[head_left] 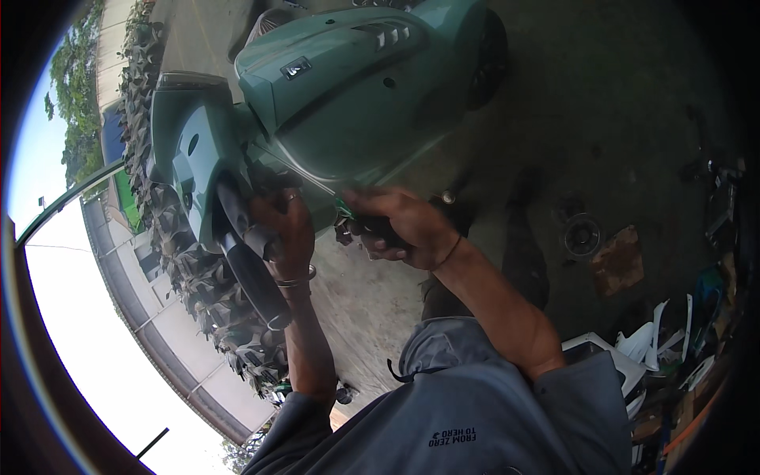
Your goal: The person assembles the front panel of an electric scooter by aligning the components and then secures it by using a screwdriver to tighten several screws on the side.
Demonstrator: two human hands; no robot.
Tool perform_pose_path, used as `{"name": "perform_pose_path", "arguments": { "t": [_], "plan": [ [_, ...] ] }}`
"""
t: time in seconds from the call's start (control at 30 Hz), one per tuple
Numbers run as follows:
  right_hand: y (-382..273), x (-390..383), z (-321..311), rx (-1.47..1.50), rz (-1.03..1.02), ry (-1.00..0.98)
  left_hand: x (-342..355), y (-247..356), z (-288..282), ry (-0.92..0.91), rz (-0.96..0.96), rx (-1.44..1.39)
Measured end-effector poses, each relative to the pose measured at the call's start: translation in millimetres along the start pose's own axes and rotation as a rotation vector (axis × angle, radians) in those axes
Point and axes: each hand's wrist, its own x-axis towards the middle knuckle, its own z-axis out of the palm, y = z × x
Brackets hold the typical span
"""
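Observation:
A green scooter point(348, 87) stands in front of me, its handlebar cover point(206, 150) turned toward the left. A black handlebar grip point(257, 285) points down toward my left forearm. My left hand point(286, 229) is closed beside this grip, against the dark parts under the cover; its fingertips are partly hidden. To its right, my right hand point(412, 226) is wrapped around the dark-and-green handle of what looks like a screwdriver point(345, 207). A thin shiny shaft seems to run from it up and left to the scooter, where its tip is lost among dark parts.
A round metal part point(581, 234) and a brown flat piece point(619, 260) lie on the concrete floor to the right. Loose white panels point(637, 344) and other parts pile up at the lower right. A leafy hedge point(186, 261) runs along the left.

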Motion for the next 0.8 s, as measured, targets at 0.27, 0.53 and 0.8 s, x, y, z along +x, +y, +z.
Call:
{"name": "perform_pose_path", "arguments": {
  "t": [0.27, 0.53, 0.8],
  "plan": [
    [26, -8, 41, -1.642, -0.506, 0.472, -16, -36, 21, -0.23, 0.098, -0.005],
    [6, 5, 10, -0.639, -0.168, 0.202, -6, -6, 21, 0.06, -0.22, -0.312],
    [8, 17, 17, -1.865, -0.292, 0.403, -55, 8, 5, 0.147, -0.353, -0.634]
  ]
}}
